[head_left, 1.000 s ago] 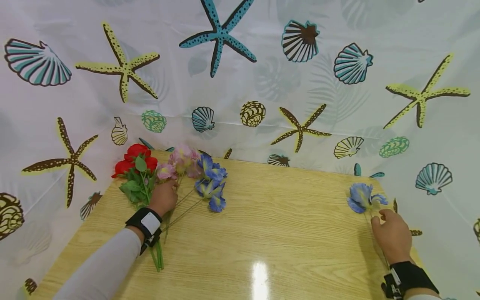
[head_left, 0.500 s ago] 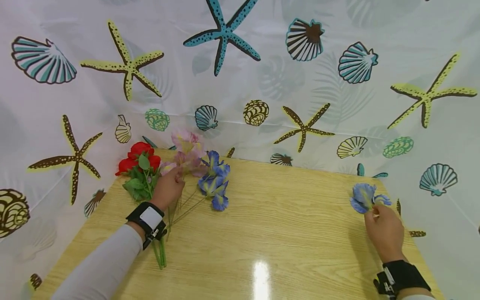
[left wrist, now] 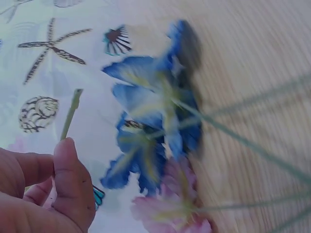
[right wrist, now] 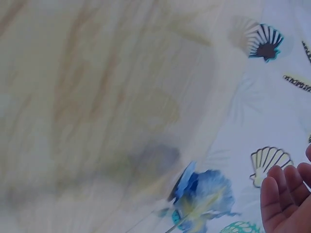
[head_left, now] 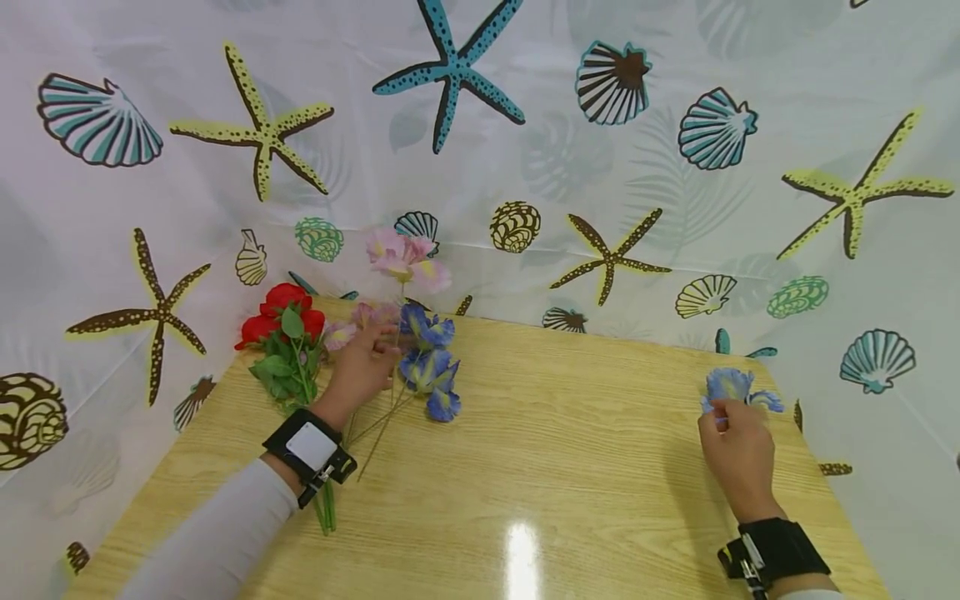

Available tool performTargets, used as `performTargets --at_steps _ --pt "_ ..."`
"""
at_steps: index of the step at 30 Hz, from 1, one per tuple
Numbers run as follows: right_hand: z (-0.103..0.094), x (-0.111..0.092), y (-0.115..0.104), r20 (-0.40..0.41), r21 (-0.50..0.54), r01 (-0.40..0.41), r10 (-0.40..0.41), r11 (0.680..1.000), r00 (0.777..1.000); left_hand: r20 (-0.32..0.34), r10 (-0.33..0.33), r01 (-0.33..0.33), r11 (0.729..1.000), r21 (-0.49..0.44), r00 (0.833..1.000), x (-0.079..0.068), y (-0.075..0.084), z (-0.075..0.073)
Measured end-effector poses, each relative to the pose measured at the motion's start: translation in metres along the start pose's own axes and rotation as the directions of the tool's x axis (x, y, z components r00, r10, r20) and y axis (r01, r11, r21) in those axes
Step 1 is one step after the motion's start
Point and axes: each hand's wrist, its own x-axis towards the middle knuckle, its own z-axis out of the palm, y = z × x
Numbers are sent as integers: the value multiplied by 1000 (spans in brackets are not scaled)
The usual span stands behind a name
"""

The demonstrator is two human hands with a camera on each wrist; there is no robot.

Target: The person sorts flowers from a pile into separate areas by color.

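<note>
My left hand (head_left: 360,375) pinches the thin stem of a pink artificial flower (head_left: 405,260), raised above the far left of the table. In the left wrist view, a short piece of green stem (left wrist: 72,114) juts past the thumb. Close by lie blue flowers (head_left: 431,375), more pink blooms (head_left: 373,315) and a bunch of red roses (head_left: 283,308) with green leaves. At the right, my right hand (head_left: 738,454) hovers by a single blue flower (head_left: 729,383). The right wrist view shows its fingers (right wrist: 272,201) extended and apart from that bloom.
A wooden table (head_left: 577,433) spans the area. Behind and at both sides hangs a white curtain (head_left: 465,183) printed with shells and starfish. Green rose stems (head_left: 327,508) extend toward the front under the left wrist.
My left hand has lifted the pink flower upward and rightward from the group. The right hand has shifted left from the single blue flower's stem; that flower stays at the table's far right.
</note>
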Motion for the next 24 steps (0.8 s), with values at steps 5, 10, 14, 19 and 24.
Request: performTargets --at_steps 5,10,14,19,24 --pt "7 1 -29 69 94 -27 21 995 997 -21 25 -28 991 -128 999 -7 12 10" --pt "13 8 -64 287 217 -142 76 966 955 -52 1 -14 970 -244 999 -16 24 21" --pt "17 9 -92 444 328 -271 106 905 890 -29 -3 -6 947 -321 1000 -30 36 36" --pt "22 3 -123 554 515 -392 53 762 831 71 34 -5 924 -382 997 -61 51 58" --pt "25 -5 -154 591 651 -437 -54 620 805 162 93 -24 922 -386 982 -84 56 76"
